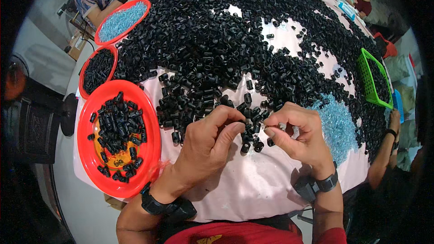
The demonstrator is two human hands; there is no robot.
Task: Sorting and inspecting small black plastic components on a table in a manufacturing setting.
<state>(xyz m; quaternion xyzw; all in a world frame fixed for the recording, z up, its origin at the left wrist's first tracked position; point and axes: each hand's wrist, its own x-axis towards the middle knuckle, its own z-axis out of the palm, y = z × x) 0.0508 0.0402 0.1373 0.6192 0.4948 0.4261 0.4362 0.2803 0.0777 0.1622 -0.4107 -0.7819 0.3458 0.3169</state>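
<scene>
My left hand [205,138] is closed, thumb and forefinger pinching what looks like a small black plastic piece, mostly hidden by the fingertips. Facing it across a short gap, my right hand [300,131] is also closed, its thumb and forefinger bent together. Small pale, shiny pieces [283,126] show within its curled fingers; their exact kind is unclear. Several loose black plastic cylinders [258,146] lie just beyond and between both hands. Beside the right hand spreads a heap of tiny bluish-silver pieces [337,129], possibly springs.
A red oval tray [85,153] with finished-looking black parts stands left. Behind it are red bowls of thin black pieces [98,68] and bluish-silver bits [121,22]. Black cylinders [203,31] cover the far pink-clothed table [253,190]. A green basket [368,77] stands right; other people sit around.
</scene>
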